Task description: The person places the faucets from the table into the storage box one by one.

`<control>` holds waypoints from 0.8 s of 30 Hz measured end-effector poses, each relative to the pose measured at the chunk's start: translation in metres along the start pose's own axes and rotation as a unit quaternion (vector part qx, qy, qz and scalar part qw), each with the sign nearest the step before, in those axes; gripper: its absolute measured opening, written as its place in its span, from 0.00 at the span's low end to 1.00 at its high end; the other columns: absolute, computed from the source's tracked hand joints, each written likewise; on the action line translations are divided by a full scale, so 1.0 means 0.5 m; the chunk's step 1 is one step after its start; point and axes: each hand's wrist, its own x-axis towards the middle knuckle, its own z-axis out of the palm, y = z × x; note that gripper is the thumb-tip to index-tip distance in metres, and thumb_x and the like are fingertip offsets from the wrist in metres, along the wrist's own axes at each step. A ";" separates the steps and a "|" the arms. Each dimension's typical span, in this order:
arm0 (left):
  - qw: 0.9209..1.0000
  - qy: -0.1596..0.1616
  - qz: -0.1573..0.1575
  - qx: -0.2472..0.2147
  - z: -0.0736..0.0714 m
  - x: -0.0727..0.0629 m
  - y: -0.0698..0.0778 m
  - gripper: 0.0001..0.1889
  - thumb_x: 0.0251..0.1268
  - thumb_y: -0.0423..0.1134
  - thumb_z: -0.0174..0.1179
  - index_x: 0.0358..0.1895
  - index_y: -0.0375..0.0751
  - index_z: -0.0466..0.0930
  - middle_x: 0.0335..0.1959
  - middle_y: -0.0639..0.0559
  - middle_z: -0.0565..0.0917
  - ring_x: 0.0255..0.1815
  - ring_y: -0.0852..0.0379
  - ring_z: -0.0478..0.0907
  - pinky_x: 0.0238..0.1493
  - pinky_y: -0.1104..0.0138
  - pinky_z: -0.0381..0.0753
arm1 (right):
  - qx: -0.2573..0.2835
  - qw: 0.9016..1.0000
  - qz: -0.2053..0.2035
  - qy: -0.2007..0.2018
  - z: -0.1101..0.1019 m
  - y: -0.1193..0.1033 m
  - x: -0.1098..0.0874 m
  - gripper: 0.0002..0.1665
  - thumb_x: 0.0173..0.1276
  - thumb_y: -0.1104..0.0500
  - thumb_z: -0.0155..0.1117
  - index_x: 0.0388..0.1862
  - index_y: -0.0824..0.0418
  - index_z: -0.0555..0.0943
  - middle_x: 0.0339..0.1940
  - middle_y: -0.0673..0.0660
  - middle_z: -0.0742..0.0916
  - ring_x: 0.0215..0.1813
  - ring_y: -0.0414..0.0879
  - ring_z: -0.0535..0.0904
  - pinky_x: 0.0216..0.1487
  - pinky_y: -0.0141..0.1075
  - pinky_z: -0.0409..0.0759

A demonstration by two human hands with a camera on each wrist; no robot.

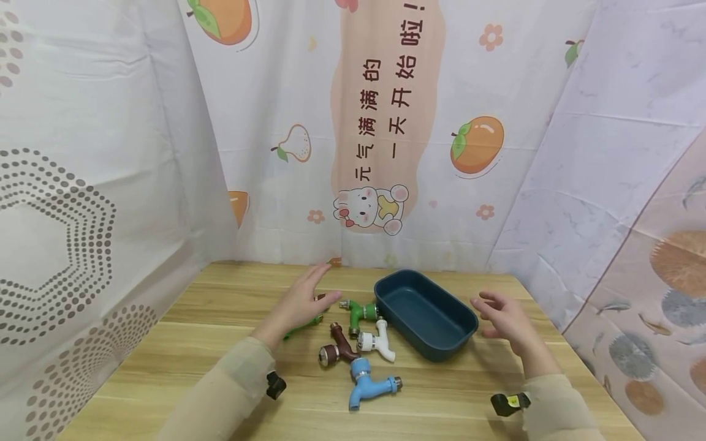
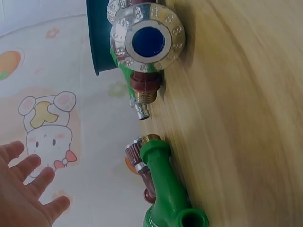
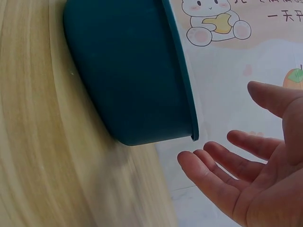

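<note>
Bare hands are hovering, fingers loose, over hard plastic taps and a stiff basin

At centre right of the head view, the dark teal basin (image 1: 438,354) is standing upright on the table, looking light and rigid; its smooth walls are probably offering little friction, so the lip is seeming the surest hold. The right hand (image 1: 507,318) is waiting just beside its right end, fingers lightly bent, grasping nothing.

Left of centre, the left hand (image 1: 298,303) is hanging with fingers extended and thumb apart, also holding nothing. Near it, at lower centre in the left wrist view, a green tap (image 2: 165,179) is lying beside a maroon tap (image 2: 146,177).

Around the lower centre of the head view, a second green tap (image 1: 355,312), a brown tap (image 1: 343,346), a white tap (image 1: 383,340) and a blue tap (image 1: 364,384) are lying loosely grouped. They are looking hard, fairly light and not fragile; the bodies are likely giving a better grip than the round knobs.

The wood-grain table (image 1: 154,355) is filling the lower frame. A fruit-printed curtain (image 1: 276,196) is hanging behind, and a dotted cloth (image 1: 149,153) is covering the left side.
</note>
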 end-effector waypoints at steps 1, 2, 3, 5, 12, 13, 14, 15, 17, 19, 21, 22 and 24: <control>1.000 -0.002 0.000 0.001 0.002 0.001 0.000 0.43 0.70 0.69 0.54 0.81 0.50 0.58 0.81 0.47 0.57 0.80 0.44 0.54 0.74 0.43 0.57 | 0.001 1.000 0.000 -0.001 0.000 0.001 0.000 0.46 0.78 0.42 0.59 0.78 0.72 0.57 0.72 0.80 0.67 0.68 0.73 0.68 0.45 0.49 0.86; 1.000 -0.002 0.001 0.002 0.004 0.002 -0.001 0.43 0.70 0.70 0.54 0.81 0.50 0.58 0.81 0.47 0.57 0.80 0.44 0.54 0.74 0.43 0.57 | 0.002 1.000 0.002 -0.002 0.001 0.002 0.000 0.46 0.78 0.43 0.59 0.78 0.72 0.57 0.72 0.80 0.67 0.68 0.73 0.68 0.45 0.48 0.86; 1.000 -0.002 0.005 0.003 0.005 0.003 -0.001 0.43 0.70 0.70 0.54 0.81 0.50 0.58 0.81 0.46 0.58 0.79 0.44 0.55 0.73 0.43 0.58 | 0.004 1.000 0.003 -0.001 0.002 0.003 0.000 0.45 0.78 0.43 0.59 0.78 0.72 0.57 0.72 0.80 0.67 0.68 0.73 0.68 0.45 0.48 0.86; 1.000 -0.002 0.007 0.004 0.009 0.005 -0.001 0.42 0.70 0.68 0.55 0.81 0.51 0.58 0.81 0.46 0.58 0.79 0.44 0.55 0.74 0.43 0.58 | 0.007 1.000 0.004 -0.002 0.004 0.005 0.000 0.44 0.78 0.45 0.59 0.78 0.73 0.58 0.71 0.80 0.68 0.67 0.73 0.69 0.44 0.48 0.86; 1.000 -0.006 0.012 0.007 0.017 0.006 0.002 0.41 0.71 0.66 0.55 0.81 0.51 0.58 0.80 0.48 0.60 0.79 0.45 0.56 0.74 0.45 0.58 | 0.015 1.000 0.010 0.000 0.010 0.013 -0.001 0.41 0.79 0.49 0.59 0.77 0.73 0.59 0.70 0.79 0.70 0.65 0.69 0.73 0.44 0.49 0.86; 1.000 -0.007 0.012 0.006 0.017 0.005 0.003 0.42 0.71 0.67 0.55 0.81 0.51 0.58 0.80 0.48 0.60 0.79 0.45 0.56 0.74 0.45 0.58 | 0.016 1.000 0.011 0.001 0.011 0.015 -0.001 0.40 0.79 0.49 0.60 0.77 0.73 0.59 0.70 0.79 0.71 0.65 0.68 0.74 0.44 0.49 0.86; 1.000 -0.008 0.014 0.004 0.017 0.005 0.005 0.42 0.71 0.67 0.55 0.80 0.50 0.58 0.80 0.48 0.60 0.79 0.45 0.57 0.74 0.45 0.58 | 0.015 1.000 0.009 -0.001 0.011 0.017 -0.001 0.40 0.79 0.49 0.59 0.76 0.74 0.59 0.69 0.80 0.71 0.64 0.68 0.75 0.44 0.49 0.86; 1.000 -0.009 0.013 0.001 0.017 0.004 0.006 0.42 0.71 0.67 0.55 0.80 0.50 0.58 0.80 0.48 0.60 0.79 0.44 0.57 0.74 0.45 0.58 | 0.017 1.000 0.010 0.000 0.011 0.019 -0.001 0.40 0.79 0.50 0.60 0.76 0.74 0.60 0.69 0.80 0.71 0.63 0.67 0.76 0.44 0.49 0.86; 1.000 -0.012 0.013 0.000 0.017 0.003 0.010 0.42 0.71 0.68 0.54 0.80 0.49 0.58 0.80 0.48 0.60 0.78 0.45 0.57 0.74 0.46 0.58 | 0.019 1.000 0.011 0.002 0.013 0.023 0.000 0.40 0.78 0.51 0.61 0.76 0.74 0.61 0.68 0.79 0.72 0.62 0.65 0.77 0.43 0.48 0.87; 1.000 -0.014 0.014 0.002 0.018 0.003 0.011 0.42 0.71 0.68 0.53 0.80 0.49 0.58 0.80 0.47 0.60 0.78 0.45 0.57 0.74 0.46 0.58 | 0.021 1.000 0.010 0.002 0.015 0.026 0.000 0.40 0.77 0.52 0.62 0.76 0.74 0.61 0.68 0.79 0.72 0.61 0.64 0.78 0.42 0.48 0.87; 1.000 -0.018 0.012 0.005 0.020 0.004 0.011 0.42 0.71 0.69 0.53 0.80 0.49 0.58 0.80 0.48 0.60 0.79 0.45 0.57 0.74 0.47 0.57 | 0.026 1.000 0.011 0.005 0.018 0.029 0.001 0.39 0.77 0.53 0.63 0.76 0.73 0.62 0.68 0.79 0.73 0.61 0.63 0.78 0.41 0.47 0.87; 1.000 -0.018 0.013 0.006 0.021 0.004 0.011 0.42 0.71 0.68 0.53 0.80 0.49 0.58 0.80 0.48 0.60 0.78 0.45 0.57 0.74 0.47 0.58 | 0.027 1.000 0.010 0.006 0.019 0.030 0.001 0.38 0.77 0.53 0.63 0.75 0.73 0.63 0.68 0.78 0.73 0.62 0.64 0.78 0.41 0.47 0.87; 1.000 -0.021 0.013 0.007 0.025 0.005 0.010 0.42 0.72 0.68 0.53 0.81 0.50 0.58 0.80 0.48 0.60 0.79 0.45 0.56 0.74 0.47 0.57 | 0.027 1.000 0.004 0.002 0.020 0.032 0.000 0.38 0.77 0.55 0.62 0.75 0.74 0.62 0.68 0.79 0.73 0.62 0.65 0.77 0.41 0.47 0.87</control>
